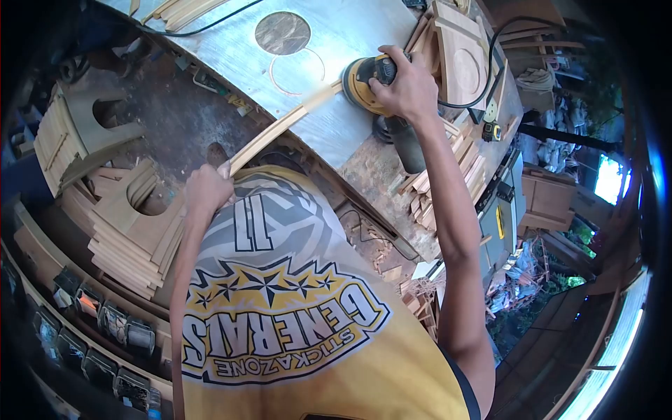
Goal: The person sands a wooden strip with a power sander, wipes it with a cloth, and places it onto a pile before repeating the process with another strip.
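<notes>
A yellow and black power sander (369, 82) sits at the far end of a thin wooden strip (269, 134), over the metal-topped table (343, 140). My right hand (408, 84) is wrapped round the top of the sander. The strip slants down from the sander past the table's edge to my left hand (208, 189), which grips its near end in front of my shirt. A grey cylinder hangs from the sander's rear, beneath my right wrist.
Wooden strips (189, 14) lie at the table's top left, beside a black cable. Panels with an oval (462, 63) and a wood-strip pile (448, 175) are on the right. Stacked cut boards (133, 241) stand at the left. A tape measure (492, 131) rests at the far right.
</notes>
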Demonstrator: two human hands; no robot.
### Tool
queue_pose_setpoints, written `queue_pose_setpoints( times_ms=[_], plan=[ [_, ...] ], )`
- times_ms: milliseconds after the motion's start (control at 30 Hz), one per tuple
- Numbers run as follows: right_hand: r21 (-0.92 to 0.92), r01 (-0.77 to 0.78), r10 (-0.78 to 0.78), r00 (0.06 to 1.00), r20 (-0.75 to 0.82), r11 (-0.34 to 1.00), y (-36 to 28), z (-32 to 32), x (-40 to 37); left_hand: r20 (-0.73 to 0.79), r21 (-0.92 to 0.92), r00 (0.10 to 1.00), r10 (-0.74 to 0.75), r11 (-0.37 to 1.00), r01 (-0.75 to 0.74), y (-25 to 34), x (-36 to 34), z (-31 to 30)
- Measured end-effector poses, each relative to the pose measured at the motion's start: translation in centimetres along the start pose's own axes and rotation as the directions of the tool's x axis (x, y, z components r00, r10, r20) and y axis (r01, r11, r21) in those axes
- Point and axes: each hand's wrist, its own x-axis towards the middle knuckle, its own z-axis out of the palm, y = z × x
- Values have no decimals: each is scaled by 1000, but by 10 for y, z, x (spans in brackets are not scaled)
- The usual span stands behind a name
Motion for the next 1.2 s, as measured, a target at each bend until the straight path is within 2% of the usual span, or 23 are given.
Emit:
queue_pose_setpoints(
  times_ms=[133,233,433,467,567,633,700,767,833,900,933,1033,1200],
  plan=[
    [56,3,0,998,-59,998,-6,-12,1,-45,32,999,6,999,-5,5,0,2],
    [55,56,-52,996,-73,997,-12,-6,10,4,44,1000,-4,999,4,7,1,2],
    [23,72,-74,994,79,997,-43,6,2,52,-19,999,2,1000,-1,8,7,10],
    [18,140,-141,986,94,990,-53,7,-6,61,-15,998,-19,1000,20,7,5,15],
    [72,181,-191,963,189,981,-96,3,-34,23,-66,999,31,997,-29,19,13,19],
    [117,293,-310,935,175,949,-123,2,-51,75,-120,993,93,989,-83,27,10,14],
    [148,330,-353,920,172,932,-142,7,-61,73,-103,990,117,989,-109,26,14,18],
    [194,430,-457,882,119,882,-149,11,-66,72,-84,986,147,986,-141,24,15,19],
    [187,434,-453,888,72,881,-144,11,-57,56,-84,983,172,982,-168,23,12,17],
    [138,320,-336,935,113,937,-135,8,-44,72,-98,977,202,976,-195,24,17,18],
    [118,336,-348,932,101,934,-132,7,-43,82,-106,968,238,968,-229,26,20,17],
    [169,352,-376,917,136,920,-145,3,-60,74,-131,976,204,972,-194,35,20,13],
    [198,394,-414,907,73,897,-156,11,-62,63,-80,974,218,974,-213,23,25,25]
  ],
)
